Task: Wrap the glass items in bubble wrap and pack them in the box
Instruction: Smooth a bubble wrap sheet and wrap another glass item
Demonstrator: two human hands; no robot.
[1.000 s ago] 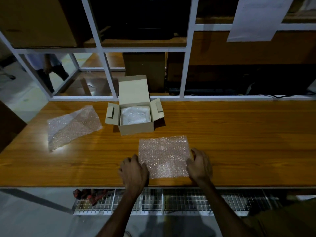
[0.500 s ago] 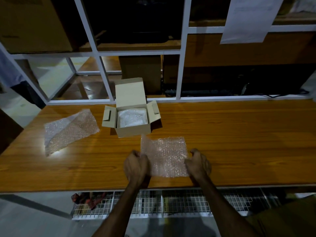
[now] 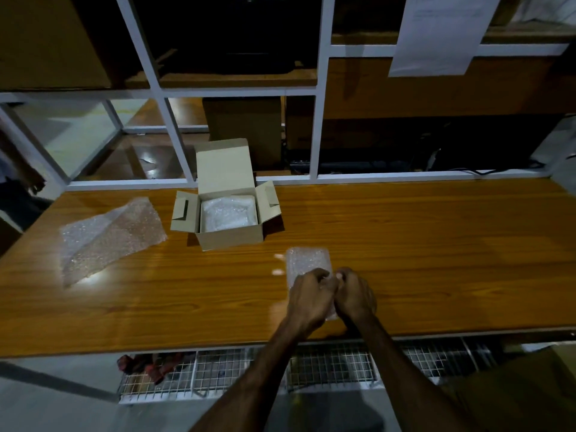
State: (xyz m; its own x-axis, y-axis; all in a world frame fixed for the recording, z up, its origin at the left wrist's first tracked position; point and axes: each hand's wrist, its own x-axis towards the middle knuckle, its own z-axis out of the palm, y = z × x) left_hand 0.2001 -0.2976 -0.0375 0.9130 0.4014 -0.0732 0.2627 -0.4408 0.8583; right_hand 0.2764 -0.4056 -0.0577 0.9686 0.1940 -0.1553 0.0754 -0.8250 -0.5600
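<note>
Head view: what lies inside the folded bubble wrap [image 3: 307, 261] is hidden. Left hand [image 3: 310, 299] and right hand [image 3: 355, 296] meet over it near the wooden tabletop [image 3: 436, 244] edge, fingers curled, pinching its bubbled film. Open cardboard box [image 3: 229, 213] behind holds a wrapped bundle [image 3: 229, 212].

text: none legible | paper sheet [image 3: 436, 32] hung on the shelf frame [image 3: 321, 120]: faint printed lines, too blurred to read | cardboard box [image 3: 229, 213] on the table: no print showed on its flaps or walls | brown cartons behind the frame: too dark to tell any marks
</note>
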